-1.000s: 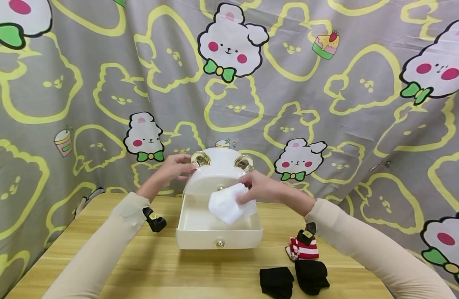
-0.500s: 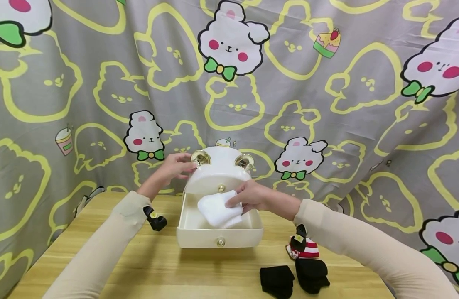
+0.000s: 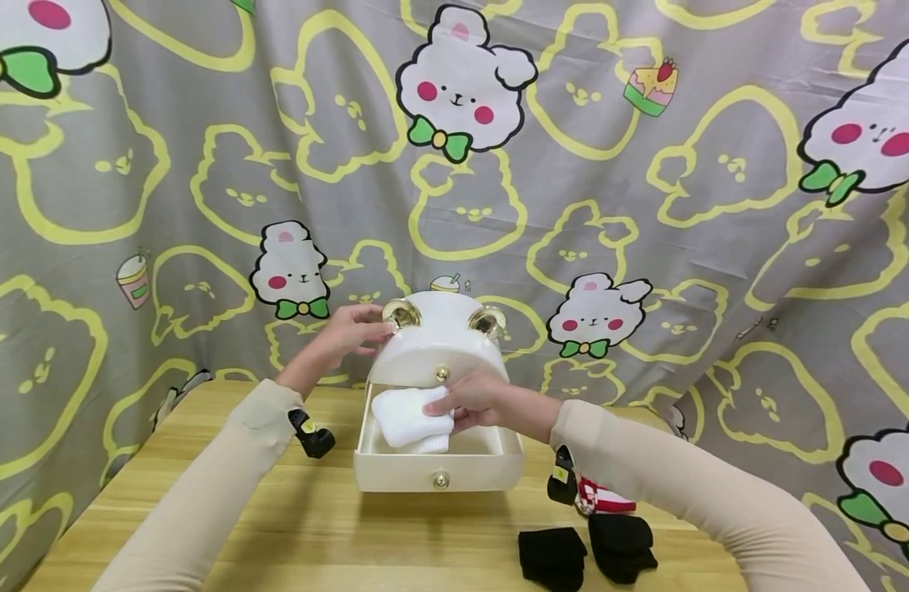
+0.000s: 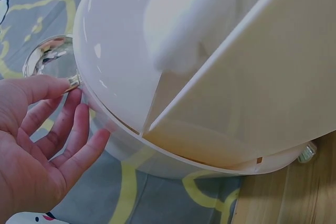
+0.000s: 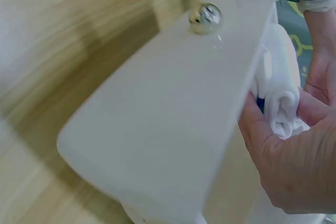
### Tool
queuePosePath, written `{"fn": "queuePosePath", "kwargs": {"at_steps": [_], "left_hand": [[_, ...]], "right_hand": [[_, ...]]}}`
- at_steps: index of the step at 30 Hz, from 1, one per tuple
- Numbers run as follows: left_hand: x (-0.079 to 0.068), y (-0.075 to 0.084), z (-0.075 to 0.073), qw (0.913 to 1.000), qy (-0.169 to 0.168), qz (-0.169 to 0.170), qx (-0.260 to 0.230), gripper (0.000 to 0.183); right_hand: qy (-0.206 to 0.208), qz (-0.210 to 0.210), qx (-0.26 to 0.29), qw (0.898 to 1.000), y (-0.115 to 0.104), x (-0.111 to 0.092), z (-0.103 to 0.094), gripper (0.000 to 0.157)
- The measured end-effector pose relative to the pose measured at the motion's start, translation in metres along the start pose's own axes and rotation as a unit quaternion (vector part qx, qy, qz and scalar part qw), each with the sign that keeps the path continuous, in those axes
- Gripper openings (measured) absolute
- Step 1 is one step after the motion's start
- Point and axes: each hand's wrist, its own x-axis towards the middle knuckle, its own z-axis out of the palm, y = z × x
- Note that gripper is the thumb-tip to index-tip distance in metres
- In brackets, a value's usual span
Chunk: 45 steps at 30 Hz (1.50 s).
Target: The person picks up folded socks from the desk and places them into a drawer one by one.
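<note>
the right hand (image 3: 472, 401) reaches in from the right over the pulled-out drawer (image 3: 398, 474) and pinches the right end of a folded white cloth (image 3: 412, 419), with the thumb on the near face and fingers on the far side. the cloth lies just left of the hand, within the drawer's outline and toward its left half; whether it touches the drawer floor i cannot tell. its long axis runs roughly left to right, about parallel with the drawer front. in the head view a rounded end points left, away from the hand; in the right wrist view a rolled end faces right, into the grip, and part of the cloth shows above the rim.

the left hand (image 3: 350, 331) is at the far left of the white box (image 3: 442, 341), well apart from the cloth. its thumb and a fingertip pinch the base of the left gold ear (image 3: 402, 315), while the other fingers curve loosely, spread apart. the right gold ear (image 3: 489, 321) stands on the other side of the box. a gold knob (image 3: 442, 480) sits at the middle of the drawer front.

on the wooden table (image 3: 276, 526), near and right of the drawer, lie two folded black cloths (image 3: 552, 557), side by side, with a red-and-white striped cloth (image 3: 605, 499) just beyond them, partly hidden by the right wrist's black strap (image 3: 563, 477). a patterned grey curtain (image 3: 469, 185) hangs behind.
</note>
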Motion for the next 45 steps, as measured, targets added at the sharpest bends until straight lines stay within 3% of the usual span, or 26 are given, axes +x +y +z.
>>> {"fn": "queuePosePath", "kwargs": {"at_steps": [6,13,18,28,45], "left_hand": [[0.0,0.001,0.003,1.0,-0.002,0.002,0.001,0.047],[-0.001,0.001,0.003,1.0,-0.001,0.004,0.002,0.048],[0.0,0.001,0.002,1.0,-0.001,0.005,0.001,0.046],[0.0,-0.001,0.003,1.0,0.0,0.005,0.001,0.044],[-0.003,-0.001,0.0,1.0,0.002,0.001,0.005,0.046]], "right_hand": [[-0.016,0.009,-0.002,1.0,0.01,0.008,0.009,0.011],[-0.04,0.012,-0.005,0.999,0.015,0.011,0.012,0.042],[-0.055,0.005,-0.014,0.998,0.018,0.017,0.014,0.049],[0.001,-0.013,-0.036,0.999,0.018,0.022,0.02,0.046],[0.025,-0.026,-0.097,0.995,0.016,0.015,0.014,0.054]]}}
